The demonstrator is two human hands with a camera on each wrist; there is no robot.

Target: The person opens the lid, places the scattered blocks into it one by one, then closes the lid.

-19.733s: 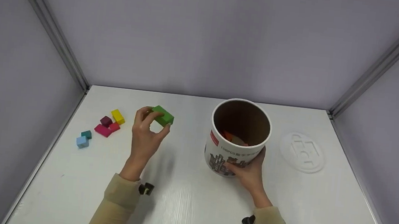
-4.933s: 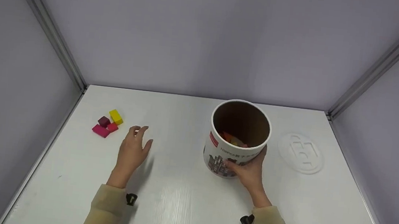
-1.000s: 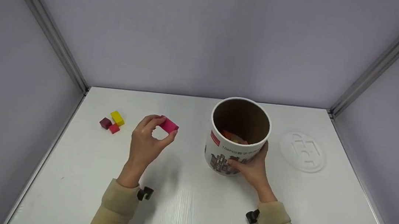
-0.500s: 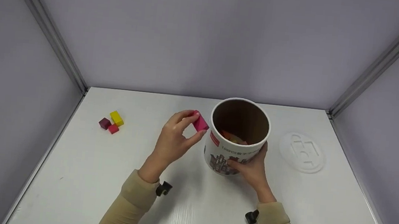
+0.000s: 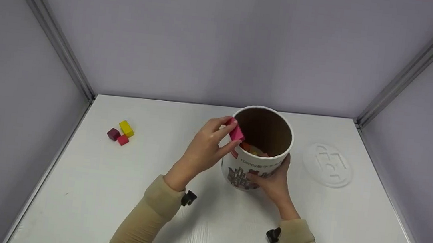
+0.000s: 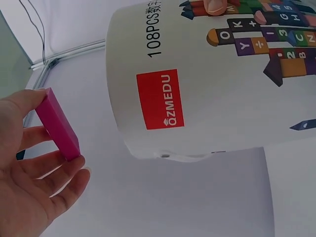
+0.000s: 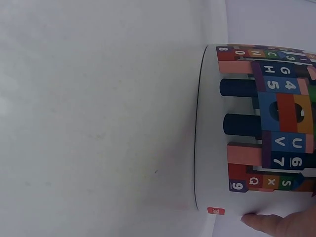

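A pink rectangular block [image 5: 237, 133] is pinched between the thumb and fingers of my left hand [image 5: 206, 146], just above the left rim of a white cardboard bucket [image 5: 241, 168]. The left wrist view shows the pink block [image 6: 58, 126] beside the bucket's printed wall [image 6: 207, 103]. My right hand [image 5: 275, 186] grips the bucket's lower right side, thumb across the front; its far fingers are hidden. Several orange, yellow and pink blocks [image 5: 254, 150] lie at the bottom of the bucket. In the right wrist view, part of my right hand [image 7: 281, 224] shows against the printed wall.
On the left of the white table [image 5: 82, 212] lie a yellow block [image 5: 127, 128], a dark purple cube [image 5: 113, 134] and a red cube [image 5: 123, 140], close together. A clear round lid [image 5: 327, 165] rests right of the bucket. Grey walls [image 5: 225, 42] enclose the table.
Earlier a green block was in my left hand, and the blue and teal cubes have gone from the table. The pink block has since left its cluster and moved right to the bucket's rim.
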